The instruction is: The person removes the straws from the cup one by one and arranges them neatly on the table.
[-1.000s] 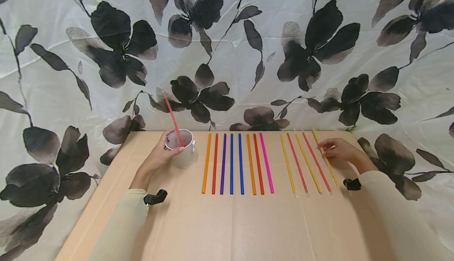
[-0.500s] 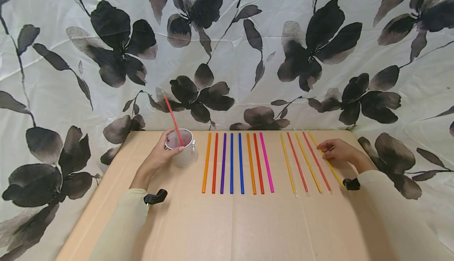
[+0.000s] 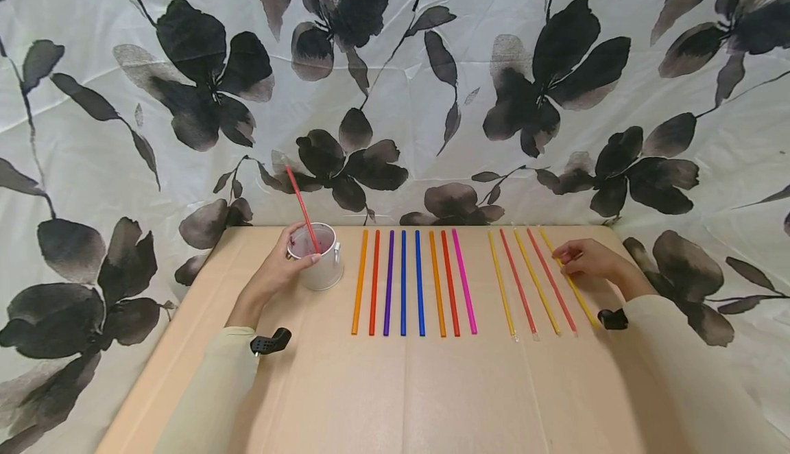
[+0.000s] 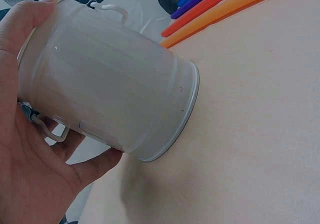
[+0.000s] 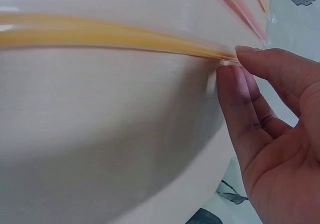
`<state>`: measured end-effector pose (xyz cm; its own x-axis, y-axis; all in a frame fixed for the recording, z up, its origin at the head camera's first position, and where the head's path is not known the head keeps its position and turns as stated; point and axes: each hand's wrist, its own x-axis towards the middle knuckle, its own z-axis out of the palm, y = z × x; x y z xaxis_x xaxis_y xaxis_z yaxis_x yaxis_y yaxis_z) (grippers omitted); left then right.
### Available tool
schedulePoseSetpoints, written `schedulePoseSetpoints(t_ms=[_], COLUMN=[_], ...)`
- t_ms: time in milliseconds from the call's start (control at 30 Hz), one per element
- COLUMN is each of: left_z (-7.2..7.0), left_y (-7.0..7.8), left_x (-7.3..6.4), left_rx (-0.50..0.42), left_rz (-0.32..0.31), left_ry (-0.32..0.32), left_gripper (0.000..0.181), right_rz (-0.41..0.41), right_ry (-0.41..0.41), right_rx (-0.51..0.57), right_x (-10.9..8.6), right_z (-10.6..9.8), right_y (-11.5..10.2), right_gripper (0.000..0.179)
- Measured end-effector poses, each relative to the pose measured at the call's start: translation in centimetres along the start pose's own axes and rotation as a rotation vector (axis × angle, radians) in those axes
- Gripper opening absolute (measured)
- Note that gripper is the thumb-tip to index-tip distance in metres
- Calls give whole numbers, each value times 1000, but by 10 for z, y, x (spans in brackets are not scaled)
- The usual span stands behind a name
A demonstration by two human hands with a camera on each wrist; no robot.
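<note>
My left hand [image 3: 271, 276] grips a small white metal pail [image 3: 322, 278], thumb at its rim and fingers around the far side. In the left wrist view the pail [image 4: 110, 79] shows its side handles and base ring. A red straw in a clear wrapper [image 3: 300, 200] leans up out of it. On the right, thumb and fingertips of my right hand [image 3: 589, 262] pinch a yellow wrapped straw [image 3: 580, 296], the outermost of its row. The right wrist view shows this yellow straw [image 5: 110, 32] close to the table, its far end at the fingertips.
Several bare straws, among them a purple one [image 3: 389, 282] and a pink one [image 3: 465, 282], lie side by side mid-table. Right of them come more wrapped straws, including a red one [image 3: 551, 282]. A floral cloth [image 3: 444, 97] hangs behind the table [image 3: 401, 392].
The yellow straw in my right hand has turned slightly, its far end shifting left and its near end right, closer in line with its neighbours. My left hand and the pail stay put.
</note>
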<state>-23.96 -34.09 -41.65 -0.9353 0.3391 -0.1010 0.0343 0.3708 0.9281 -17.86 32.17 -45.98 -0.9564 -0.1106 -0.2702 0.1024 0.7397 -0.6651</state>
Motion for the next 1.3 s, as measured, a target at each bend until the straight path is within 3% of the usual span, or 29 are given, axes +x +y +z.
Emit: schedulePoseSetpoints(t_ms=[367,667,900,1300], left_z=[-6,-11,-14,-16], left_y=[-4,-6,-6,-5], left_x=[0,-3,-5,-9], left_rx=[2,-4,-7,-21], left_rz=[3,2,11,31], left_ry=[-17,-41,-59,-68], left_gripper=[92,91,91,89], right_rz=[-44,-86,-160,-307], right_ry=[59,110,138,106], right_rx=[-24,26,82,183], right_x=[-9,-11,2,34], right_z=[2,14,27,55], right_y=[-28,-79,-118,-176], right_gripper=[36,39,36,38])
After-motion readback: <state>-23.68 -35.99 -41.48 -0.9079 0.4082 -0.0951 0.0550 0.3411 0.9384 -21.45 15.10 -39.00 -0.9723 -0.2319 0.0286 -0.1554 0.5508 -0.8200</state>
